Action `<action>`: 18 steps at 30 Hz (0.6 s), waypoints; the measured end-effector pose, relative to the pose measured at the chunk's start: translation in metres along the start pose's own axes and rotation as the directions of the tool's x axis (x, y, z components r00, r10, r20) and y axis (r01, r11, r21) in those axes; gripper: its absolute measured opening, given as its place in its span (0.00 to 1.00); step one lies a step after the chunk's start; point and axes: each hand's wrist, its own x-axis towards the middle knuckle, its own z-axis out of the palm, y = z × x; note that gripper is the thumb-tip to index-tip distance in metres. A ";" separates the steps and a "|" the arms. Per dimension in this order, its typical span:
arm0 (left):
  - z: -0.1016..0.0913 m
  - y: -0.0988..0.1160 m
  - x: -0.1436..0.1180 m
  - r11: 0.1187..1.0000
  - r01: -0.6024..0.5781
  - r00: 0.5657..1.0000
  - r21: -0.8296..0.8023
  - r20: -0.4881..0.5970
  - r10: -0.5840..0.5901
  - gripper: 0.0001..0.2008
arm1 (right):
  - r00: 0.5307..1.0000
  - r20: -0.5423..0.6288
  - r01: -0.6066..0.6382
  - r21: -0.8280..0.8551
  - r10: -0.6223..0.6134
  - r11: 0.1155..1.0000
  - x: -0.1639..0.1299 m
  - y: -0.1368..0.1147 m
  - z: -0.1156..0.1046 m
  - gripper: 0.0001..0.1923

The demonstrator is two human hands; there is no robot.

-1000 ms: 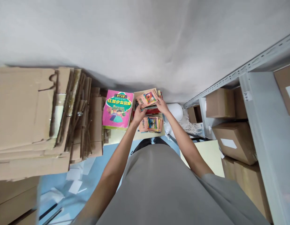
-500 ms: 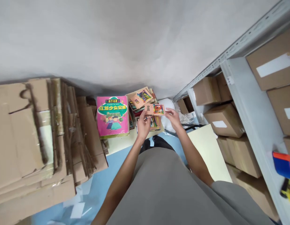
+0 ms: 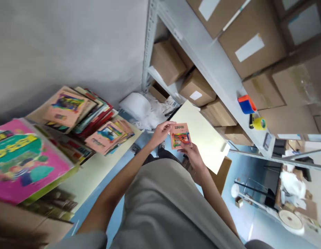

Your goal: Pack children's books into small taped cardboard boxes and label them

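Between my two hands is a small booklet (image 3: 179, 134) with a salmon-pink cover and a bright picture. My left hand (image 3: 160, 133) pinches its upper left corner. Its lower right edge is gripped by my right hand (image 3: 192, 154), thumb over the cover. To the left, a stack of similar booklets (image 3: 106, 138) and another pile of booklets (image 3: 67, 107) lie on a pale tabletop (image 3: 98, 176). A large pink picture book (image 3: 33, 159) rests beside them. Beyond the held booklet is a cream-coloured board (image 3: 199, 135).
A grey metal shelf (image 3: 202, 58) with cardboard boxes (image 3: 198, 88) runs along the right. A tape dispenser (image 3: 247, 103) and a yellow tape roll (image 3: 259, 123) sit on its edge. Flattened cardboard (image 3: 25, 221) is at lower left, a white bag (image 3: 137, 105) by the wall.
My body and view have turned right, away from the book piles toward the cream board. Both hands have carried the booklet along, and it is now turned upright.
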 end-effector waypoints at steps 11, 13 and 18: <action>0.178 -0.040 0.008 0.928 0.351 0.933 -0.126 0.128 -0.336 0.31 | 0.977 -0.163 0.156 0.114 -0.136 0.981 0.021 0.043 -0.133 0.28; 0.200 -0.041 0.012 0.926 0.367 0.929 -0.095 0.094 -0.358 0.32 | 0.979 -0.123 0.178 0.105 -0.165 0.978 0.033 0.046 -0.164 0.27; 0.246 -0.047 0.026 0.946 0.323 0.946 -0.026 -0.021 -0.324 0.36 | 0.889 -0.276 0.344 -0.129 -0.367 0.930 0.047 0.049 -0.228 0.23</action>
